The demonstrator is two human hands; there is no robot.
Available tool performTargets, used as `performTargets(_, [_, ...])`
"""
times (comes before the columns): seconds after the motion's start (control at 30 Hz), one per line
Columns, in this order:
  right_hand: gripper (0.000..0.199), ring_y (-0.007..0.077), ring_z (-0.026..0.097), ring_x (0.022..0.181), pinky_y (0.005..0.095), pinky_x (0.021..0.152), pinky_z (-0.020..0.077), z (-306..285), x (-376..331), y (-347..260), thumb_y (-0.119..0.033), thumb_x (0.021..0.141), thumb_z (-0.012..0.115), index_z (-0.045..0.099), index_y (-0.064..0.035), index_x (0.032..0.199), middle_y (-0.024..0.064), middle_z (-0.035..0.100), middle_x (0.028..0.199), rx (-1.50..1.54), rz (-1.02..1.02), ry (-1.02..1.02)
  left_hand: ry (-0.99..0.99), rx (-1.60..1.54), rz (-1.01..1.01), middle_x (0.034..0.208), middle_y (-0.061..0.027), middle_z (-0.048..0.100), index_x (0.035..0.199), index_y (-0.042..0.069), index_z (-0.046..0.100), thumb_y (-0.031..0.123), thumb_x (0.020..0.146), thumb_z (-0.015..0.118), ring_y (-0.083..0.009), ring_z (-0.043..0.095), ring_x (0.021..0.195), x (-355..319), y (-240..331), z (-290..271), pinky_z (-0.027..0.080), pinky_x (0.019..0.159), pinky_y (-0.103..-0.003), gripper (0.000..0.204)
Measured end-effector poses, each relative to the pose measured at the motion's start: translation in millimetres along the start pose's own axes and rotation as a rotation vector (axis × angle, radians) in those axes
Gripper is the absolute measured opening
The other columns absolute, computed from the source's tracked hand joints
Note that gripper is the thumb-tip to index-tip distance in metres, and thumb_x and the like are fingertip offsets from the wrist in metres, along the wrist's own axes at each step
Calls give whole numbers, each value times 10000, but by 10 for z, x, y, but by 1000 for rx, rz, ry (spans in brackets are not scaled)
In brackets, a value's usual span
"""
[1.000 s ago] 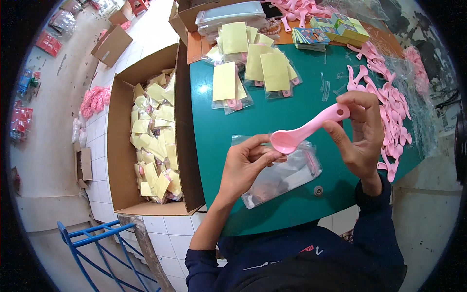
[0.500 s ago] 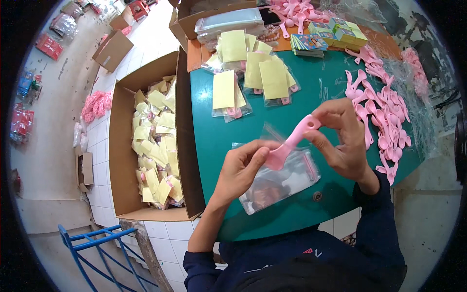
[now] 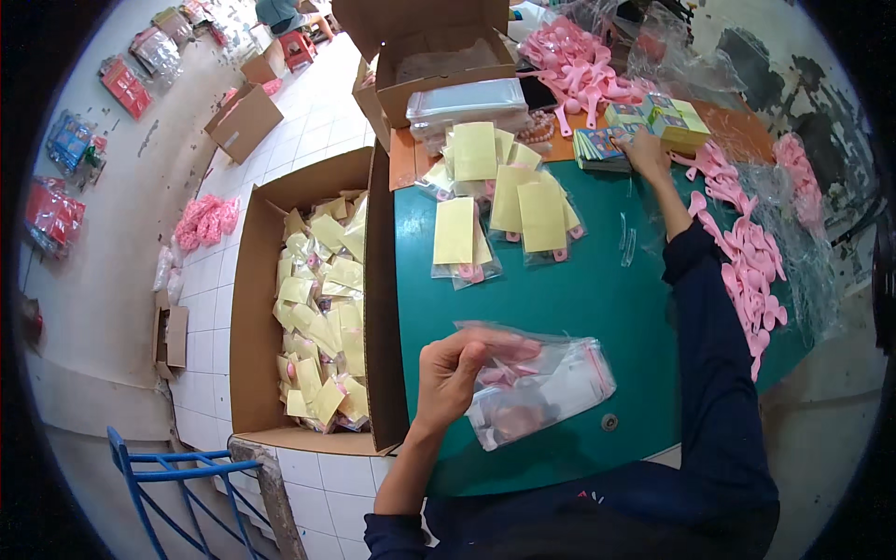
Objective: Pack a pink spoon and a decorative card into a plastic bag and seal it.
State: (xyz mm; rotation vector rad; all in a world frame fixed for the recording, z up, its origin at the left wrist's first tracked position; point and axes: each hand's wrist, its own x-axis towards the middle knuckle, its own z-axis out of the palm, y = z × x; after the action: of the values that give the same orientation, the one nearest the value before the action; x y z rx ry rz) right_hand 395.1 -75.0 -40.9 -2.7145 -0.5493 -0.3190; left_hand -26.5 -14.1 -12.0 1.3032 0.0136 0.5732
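My left hand (image 3: 455,378) pinches the open end of a clear plastic bag (image 3: 551,392) just above the green table (image 3: 597,299); a pink spoon (image 3: 509,359) lies inside it. My right hand (image 3: 644,149) is stretched to the far side of the table and rests on a stack of small coloured cards (image 3: 600,147), next to a yellow-green card pack (image 3: 665,117). Whether its fingers have closed on a card is hidden.
Filled bags with yellow cards (image 3: 509,201) lie mid-table. Loose pink spoons (image 3: 751,271) line the right edge, more (image 3: 574,70) at the back. An open cardboard box (image 3: 257,317) of packed bags stands on the floor at left; another box (image 3: 439,47) sits behind.
The pink spoon went from both hands into the bag. My right hand let go and reached across the table to the card stack; my left hand still holds the bag.
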Motion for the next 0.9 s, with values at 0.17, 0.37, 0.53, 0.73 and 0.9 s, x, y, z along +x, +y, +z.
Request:
performTargets(0.17, [324, 337, 612, 794, 431, 661, 482, -82, 47, 293, -290, 769, 609, 615, 11, 887, 198, 613, 904, -176, -419, 374, 61, -20, -341, 933, -179, 632, 1050, -52, 549, 231, 956, 367, -199, 638, 820, 129, 26, 60, 524, 692, -260, 349])
performTargets(0.37, [133, 82, 522, 562, 203, 438, 454, -1320, -1581, -547, -22, 833, 520, 488, -7, 962, 34, 523, 744, 1250, -358, -551, 24, 2, -506, 916, -159, 635, 1023, -37, 565, 209, 956, 372, -169, 630, 837, 209, -20, 21, 517, 698, -238, 319])
performTargets(0.53, [170, 61, 509, 585, 200, 492, 450, -1407, -2118, -440, 5, 823, 516, 466, -9, 985, 29, 534, 769, 869, -673, -400, 25, 40, -464, 896, -140, 638, 1017, -39, 572, 210, 954, 382, -154, 628, 818, 271, -126, 57, 517, 692, -233, 320])
performTargets(0.73, [191, 101, 553, 670, 238, 569, 449, -1607, -2161, -421, 10, 783, 549, 501, -9, 967, 95, 588, 791, 1151, -358, -436, -16, 109, -494, 884, -149, 642, 962, -33, 580, 250, 953, 380, -164, 629, 819, 252, -28, 107, 505, 720, -256, 347])
performTargets(0.9, [135, 188, 593, 654, 279, 590, 457, -1645, -2176, -459, -15, 785, 546, 521, 0, 917, 122, 590, 776, 767, -668, -546, -64, 284, -424, 751, -97, 662, 911, -28, 623, 229, 918, 468, -95, 623, 736, 218, -82, 111, 474, 636, -240, 300])
